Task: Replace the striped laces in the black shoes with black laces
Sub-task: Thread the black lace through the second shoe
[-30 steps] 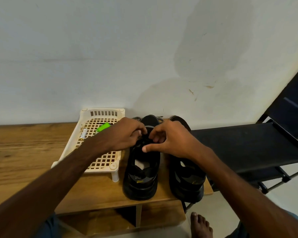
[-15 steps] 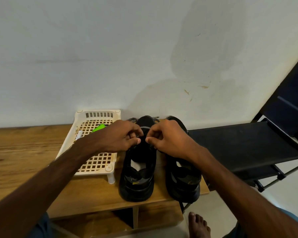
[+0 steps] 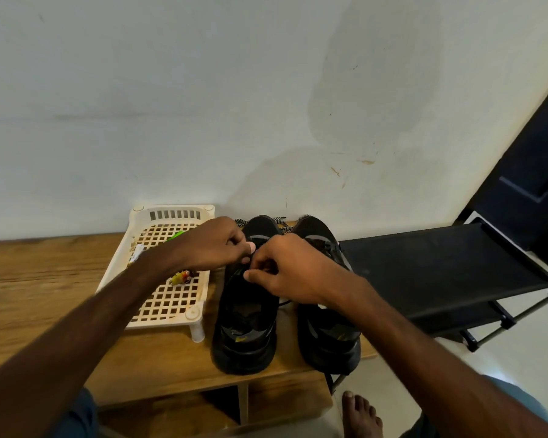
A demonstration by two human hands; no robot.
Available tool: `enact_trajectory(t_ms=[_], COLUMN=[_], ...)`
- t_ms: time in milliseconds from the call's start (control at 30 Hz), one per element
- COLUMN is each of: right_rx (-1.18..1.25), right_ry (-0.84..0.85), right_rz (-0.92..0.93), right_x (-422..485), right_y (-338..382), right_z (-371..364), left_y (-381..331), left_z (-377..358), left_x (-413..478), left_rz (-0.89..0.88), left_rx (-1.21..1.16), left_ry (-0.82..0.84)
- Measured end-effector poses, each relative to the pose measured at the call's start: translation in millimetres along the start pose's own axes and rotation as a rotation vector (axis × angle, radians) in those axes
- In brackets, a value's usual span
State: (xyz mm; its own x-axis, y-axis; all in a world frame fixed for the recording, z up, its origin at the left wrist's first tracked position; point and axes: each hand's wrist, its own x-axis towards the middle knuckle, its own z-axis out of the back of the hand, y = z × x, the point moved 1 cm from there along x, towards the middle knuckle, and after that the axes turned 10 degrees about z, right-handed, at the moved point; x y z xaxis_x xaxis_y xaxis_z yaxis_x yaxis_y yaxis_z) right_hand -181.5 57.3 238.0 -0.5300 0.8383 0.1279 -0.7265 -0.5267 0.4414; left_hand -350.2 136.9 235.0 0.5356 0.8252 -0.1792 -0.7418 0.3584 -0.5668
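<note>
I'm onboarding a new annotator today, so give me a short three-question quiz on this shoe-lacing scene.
1. True or false: the left hand and right hand both pinch the black lace of the black shoe nearer the cream plastic lattice tray.
2. The black-and-white striped laces lie: A in the tray; B by the wall, at the shoes' toes; C on the black rack.
3. Fill in: both shoes stand on a ___ table.
Key: 1 true; 2 B; 3 wooden.
</note>
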Motion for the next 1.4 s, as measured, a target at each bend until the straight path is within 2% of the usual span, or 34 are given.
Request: enact_trajectory(t_ms=[133,267,367,500,600,700,833,967,1067,1200,1400], right_rx=[-0.086,-0.097,-0.028,0.047,0.091,0.089,0.106,0.125,0.179,0.217,0.225], right_ry=[0.001,-0.151,-0.191,-0.064,-0.021,-0.009,-0.111,-0.188,-0.166,-0.073,-0.096], right_rz=[0.058,0.023,-0.092,-0.155,-0.125,-0.076,-0.076,-0.058,-0.023,0.019,0.004], right_x=[6.6,5.0,-1.7,-5.7,-6.7,-6.4,-5.7,-6.0,-4.5,-5.8,-8.1], right_y=[12.4,2.5,-17.5,-35.3,-35.5,-33.1,-34.1,-31.6,-25.4,-22.2,-30.5], right_z=[-8.7,12.3,25.4,22.7,19.4,18.9,23.9,26.4,22.7,19.1,26.5], left_y=[-2.0,5.9,8.0,5.9,2.8,3.1,4.2,-0.3,-1.9,-3.3,-6.5], left_z=[1.6,4.7,1.5,-6.7,-10.6,-7.8,-3.0,-6.2,-8.3,-12.5,-13.1], left_x=[2.3,0.8,-2.2,-4.5,-7.0,-9.5,-9.7,-10.1,-8.4,-7.1,-11.1], left_rz=[0.036,0.038,-0.008,-0.080,-0.100,-0.105,-0.114,-0.137,-0.156,-0.151,-0.151], left_rx=[-0.171,-0.283,-0.269,-0.178,-0.145,-0.130,-0.061,0.027,0.074,0.102,0.125], left_ry=[0.140,0.177,0.116,-0.034,-0.106,-0.083,-0.058,-0.138,-0.214,-0.235,-0.304])
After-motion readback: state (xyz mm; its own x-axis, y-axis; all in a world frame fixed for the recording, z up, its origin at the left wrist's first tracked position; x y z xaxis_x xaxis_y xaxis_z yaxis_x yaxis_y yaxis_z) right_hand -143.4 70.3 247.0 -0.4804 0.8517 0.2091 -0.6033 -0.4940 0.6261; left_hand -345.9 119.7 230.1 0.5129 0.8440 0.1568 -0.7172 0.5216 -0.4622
